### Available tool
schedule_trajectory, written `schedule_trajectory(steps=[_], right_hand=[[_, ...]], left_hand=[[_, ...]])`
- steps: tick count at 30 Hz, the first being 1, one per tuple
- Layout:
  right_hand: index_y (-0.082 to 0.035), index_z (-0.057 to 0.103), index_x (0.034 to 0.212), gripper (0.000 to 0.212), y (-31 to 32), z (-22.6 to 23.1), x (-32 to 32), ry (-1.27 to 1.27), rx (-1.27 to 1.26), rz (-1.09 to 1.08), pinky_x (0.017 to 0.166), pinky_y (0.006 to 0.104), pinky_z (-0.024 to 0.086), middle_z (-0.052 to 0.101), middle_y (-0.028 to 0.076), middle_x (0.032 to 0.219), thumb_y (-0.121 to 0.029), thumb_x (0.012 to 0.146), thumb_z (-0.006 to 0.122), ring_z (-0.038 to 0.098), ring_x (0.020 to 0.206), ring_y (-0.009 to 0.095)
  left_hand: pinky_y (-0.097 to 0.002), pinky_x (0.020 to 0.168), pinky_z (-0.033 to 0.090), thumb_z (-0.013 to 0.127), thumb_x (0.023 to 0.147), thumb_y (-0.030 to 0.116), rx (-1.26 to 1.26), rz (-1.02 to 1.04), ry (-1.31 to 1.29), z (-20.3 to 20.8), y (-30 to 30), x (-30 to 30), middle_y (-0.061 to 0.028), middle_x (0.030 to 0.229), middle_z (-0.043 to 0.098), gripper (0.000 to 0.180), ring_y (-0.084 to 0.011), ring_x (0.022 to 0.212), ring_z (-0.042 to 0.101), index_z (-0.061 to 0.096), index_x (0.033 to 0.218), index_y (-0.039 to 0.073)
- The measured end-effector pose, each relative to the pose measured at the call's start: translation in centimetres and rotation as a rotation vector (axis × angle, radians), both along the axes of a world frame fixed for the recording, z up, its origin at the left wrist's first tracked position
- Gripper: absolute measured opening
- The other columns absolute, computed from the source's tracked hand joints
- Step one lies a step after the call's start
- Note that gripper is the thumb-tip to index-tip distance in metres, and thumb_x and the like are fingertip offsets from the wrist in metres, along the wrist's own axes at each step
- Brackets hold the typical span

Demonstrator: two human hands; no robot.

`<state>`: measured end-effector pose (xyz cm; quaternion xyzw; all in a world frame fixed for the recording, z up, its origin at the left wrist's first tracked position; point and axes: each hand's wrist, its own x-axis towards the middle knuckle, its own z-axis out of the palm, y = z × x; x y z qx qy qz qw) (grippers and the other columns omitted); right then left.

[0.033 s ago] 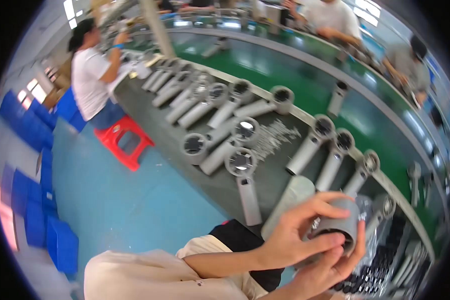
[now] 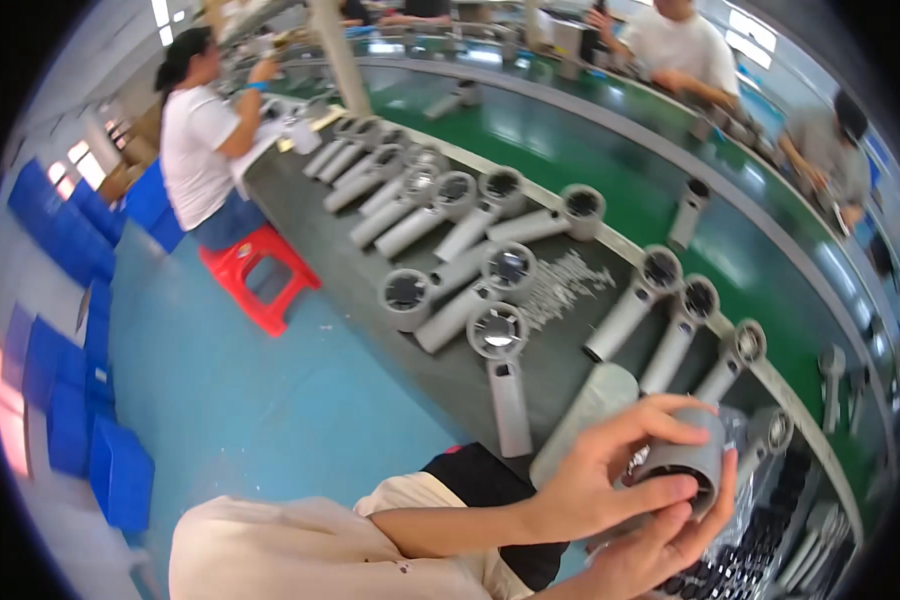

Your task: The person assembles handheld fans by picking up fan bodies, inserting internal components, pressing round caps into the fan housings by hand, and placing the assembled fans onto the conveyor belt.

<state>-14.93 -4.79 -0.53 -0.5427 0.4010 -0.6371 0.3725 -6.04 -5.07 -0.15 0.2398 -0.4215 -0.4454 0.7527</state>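
The left hand (image 2: 595, 480) wraps the grey cylindrical housing (image 2: 685, 455), fingers curled over its top and thumb pressed against its open round mouth; the right hand (image 2: 660, 545) cups the same housing from beneath, fingers spread up along its far side; the housing sits lifted just above the near edge of the dark desk (image 2: 300, 215). Just beside the housing, toward the conveyor, lies a clear bag of small dark parts (image 2: 740, 560), crowding the space under the hands; just behind the housing a plain grey tube (image 2: 585, 410) lies on the desk, touching or nearly touching the left fingers. Farther from the housing, rows of grey handled housings (image 2: 500, 345) cover most of the desk, leaving little bare surface between them; a scatter of small screws (image 2: 565, 285) lies among them. Beyond these runs the green conveyor (image 2: 570, 150). Well away from the housing, a person in a white shirt (image 2: 195, 150) sits on a red stool (image 2: 255, 275); blue crates (image 2: 70, 400) line the floor's edge.
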Motion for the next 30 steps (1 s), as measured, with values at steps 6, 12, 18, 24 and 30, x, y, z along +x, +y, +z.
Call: schedule_trajectory(steps=[6,12,18,24,30], right_hand=[[0.0,0.052,0.126,0.049,2.0,2.4,0.7,0.088,-0.185,-0.014,0.08,0.035,0.051,0.058,0.018,0.114,-0.029,0.088,0.063,0.06,0.097,0.026],[0.001,0.041,0.133,0.078,1.5,1.8,2.0,-0.062,0.129,-0.098,0.082,0.039,0.051,0.049,0.021,0.123,-0.053,0.08,0.063,0.054,0.106,0.031],[0.004,0.038,0.133,0.075,0.7,1.9,-0.4,0.103,-0.105,0.217,0.086,0.0331,0.046,0.048,0.02,0.124,-0.043,0.081,0.067,0.055,0.104,0.027],[-0.005,0.036,0.124,0.081,0.4,2.5,-0.6,-0.331,0.002,-0.046,0.087,0.0379,0.043,0.049,0.019,0.113,-0.041,0.066,0.081,0.052,0.101,0.028],[-0.005,0.024,0.139,0.097,1.3,2.8,-0.1,-0.419,0.098,-0.065,0.089,0.0405,0.042,0.047,0.021,0.119,-0.046,0.068,0.077,0.05,0.107,0.03]], left_hand=[[-0.0347,0.095,0.04,0.071,0.081,0.016,-0.014,0.068,-0.101,2.1,2.8,1.1,-0.018,0.135,0.04,0.042,-0.0265,0.118,0.047,0.056,0.119,0.004],[-0.0354,0.092,0.041,0.072,0.079,0.023,0.012,0.113,-0.314,2.4,1.6,2.1,-0.0181,0.131,0.047,0.042,-0.0268,0.111,0.052,0.061,0.115,0.004],[-0.0397,0.099,0.037,0.072,0.079,0.029,-0.044,0.178,-0.466,3.5,2.4,3.7,-0.0251,0.132,0.046,0.051,-0.034,0.119,0.049,0.058,0.118,-0.001],[-0.0365,0.084,0.047,0.075,0.074,0.018,-0.268,-0.296,-0.579,2.2,6.0,7.5,-0.0224,0.114,0.054,0.045,-0.0309,0.101,0.058,0.058,0.11,-0.004],[-0.0395,0.095,0.04,0.069,0.082,0.022,0.047,0.216,-0.701,4.0,3.9,0.0,-0.024,0.126,0.046,0.06,-0.0368,0.117,0.047,0.04,0.127,-0.006]])
